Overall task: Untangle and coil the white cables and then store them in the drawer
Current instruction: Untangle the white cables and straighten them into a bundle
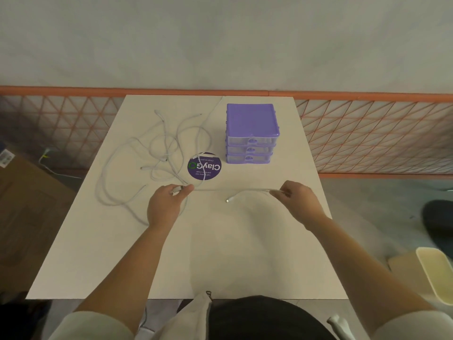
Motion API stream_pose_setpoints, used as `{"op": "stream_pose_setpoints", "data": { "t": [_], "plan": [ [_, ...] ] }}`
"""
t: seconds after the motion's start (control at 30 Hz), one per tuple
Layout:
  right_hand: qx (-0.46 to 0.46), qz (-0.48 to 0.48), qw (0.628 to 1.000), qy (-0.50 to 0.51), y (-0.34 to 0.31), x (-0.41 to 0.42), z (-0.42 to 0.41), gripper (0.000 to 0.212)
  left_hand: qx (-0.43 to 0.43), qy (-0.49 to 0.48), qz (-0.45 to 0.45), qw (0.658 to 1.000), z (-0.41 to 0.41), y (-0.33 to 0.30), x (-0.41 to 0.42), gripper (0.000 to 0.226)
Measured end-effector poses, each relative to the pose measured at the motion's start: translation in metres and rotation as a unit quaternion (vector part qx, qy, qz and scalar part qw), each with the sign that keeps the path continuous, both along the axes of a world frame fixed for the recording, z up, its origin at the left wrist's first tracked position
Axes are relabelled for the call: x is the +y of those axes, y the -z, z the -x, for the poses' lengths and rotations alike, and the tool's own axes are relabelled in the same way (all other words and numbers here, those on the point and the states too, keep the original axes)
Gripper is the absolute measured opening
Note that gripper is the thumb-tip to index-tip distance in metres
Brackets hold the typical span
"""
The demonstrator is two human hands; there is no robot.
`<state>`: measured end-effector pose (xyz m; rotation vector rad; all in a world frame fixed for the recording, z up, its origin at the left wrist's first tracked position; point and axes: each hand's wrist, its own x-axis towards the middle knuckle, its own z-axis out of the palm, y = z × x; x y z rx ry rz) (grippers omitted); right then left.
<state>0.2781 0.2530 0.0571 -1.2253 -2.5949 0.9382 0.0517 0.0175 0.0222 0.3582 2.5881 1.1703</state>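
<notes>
Several white cables [157,153] lie tangled on the left half of the white table [220,253]. One white cable [232,189] is stretched taut between both hands. My left hand [166,204] pinches it near the tangle. My right hand [297,197] pinches it farther right, and its short free end with a plug [228,200] curves down onto the table. The purple three-drawer unit [251,133] stands at the back, all drawers closed.
A round purple sticker [204,166] lies flat in front of the drawer unit. An orange mesh railing [367,133] runs behind the table. A cream bin [436,273] stands on the floor at the right. A cardboard box [24,192] sits at the left.
</notes>
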Motion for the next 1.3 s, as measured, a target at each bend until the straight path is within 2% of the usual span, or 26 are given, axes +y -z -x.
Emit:
{"op": "stream_pose_setpoints", "data": {
  "t": [0.17,0.3,0.43,0.53,0.63,0.7,0.77,0.87,1.03,1.17,1.3],
  "plan": [
    [0.023,0.065,0.997,-0.028,-0.003,0.020,-0.020,0.013,-0.010,-0.044,0.005,0.999,-0.005,0.008,-0.001,0.045],
    [0.004,0.121,0.993,0.004,0.001,0.045,-0.046,0.035,-0.019,-0.098,-0.015,0.995,-0.003,0.009,-0.009,0.051],
    [0.018,0.110,0.993,0.036,-0.004,0.062,-0.063,0.046,-0.013,-0.108,-0.002,0.994,-0.002,0.006,-0.015,0.052],
    [0.000,0.049,0.997,0.058,-0.001,0.069,-0.063,0.040,-0.011,-0.104,0.004,0.995,-0.008,0.007,-0.010,0.048],
    [-0.035,-0.078,0.993,0.079,0.000,0.074,-0.058,0.040,-0.008,-0.107,0.005,0.994,-0.014,0.007,-0.004,0.046],
    [-0.019,-0.103,0.993,0.057,0.002,0.078,-0.055,0.039,-0.010,-0.109,0.003,0.994,-0.015,0.006,-0.003,0.043],
    [-0.025,-0.078,0.996,0.041,0.008,0.080,-0.053,0.040,-0.023,-0.108,-0.009,0.994,-0.016,0.005,-0.003,0.043],
    [-0.083,-0.041,0.995,0.028,0.027,0.078,-0.054,0.042,-0.047,-0.090,-0.026,0.994,-0.020,0.003,-0.003,0.042],
    [-0.126,0.005,0.992,0.019,0.053,0.063,-0.048,0.035,-0.081,-0.076,-0.062,0.992,-0.029,-0.004,0.003,0.031],
    [-0.120,0.104,0.987,-0.009,0.053,0.036,-0.021,0.029,-0.091,-0.062,-0.069,0.992,-0.031,-0.008,0.008,0.033],
    [-0.098,0.112,0.983,-0.104,0.042,-0.004,0.017,0.035,-0.094,-0.037,-0.071,0.992,-0.031,-0.016,0.013,0.029]
  ]
}}
